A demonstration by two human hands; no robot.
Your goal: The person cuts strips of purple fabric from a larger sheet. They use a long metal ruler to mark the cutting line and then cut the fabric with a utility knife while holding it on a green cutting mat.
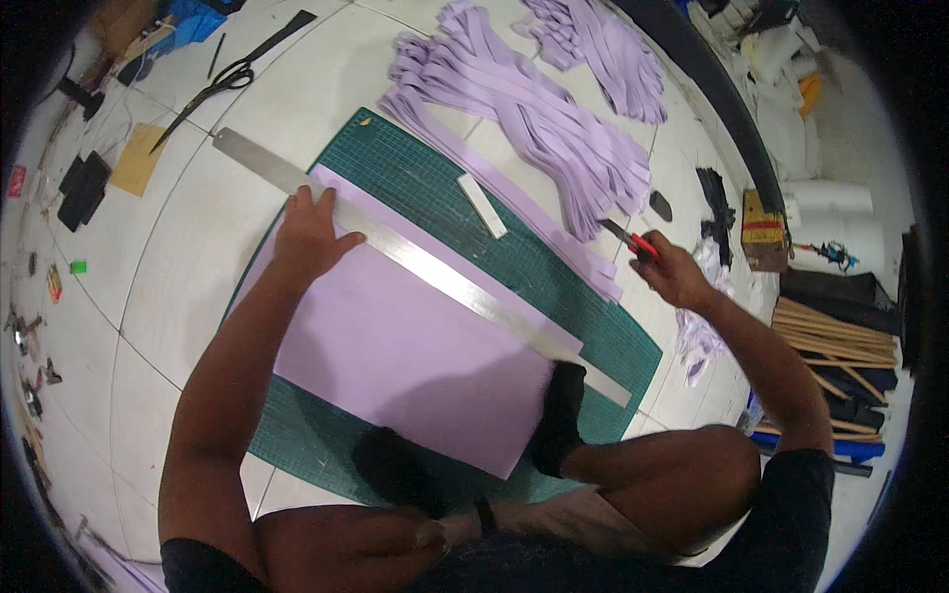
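Note:
A lilac fabric sheet lies flat on a green cutting mat. Diagonally across the fabric runs a long metal ruler, leaving a narrow lilac band beyond its far edge. My left hand presses on the ruler's upper left part, thumb and fingers spread. Near the ruler's other end rests my black-covered right foot. My right hand grips a red utility knife, held off to the right with its blade pointing up-left, apart from the fabric sheet. A loose lilac strip lies along the mat's far side.
Piles of lilac strips lie beyond the mat. A white bar sits on it. Large scissors and tan paper are at upper left. Fabric scraps, a small box and brown sticks are at right.

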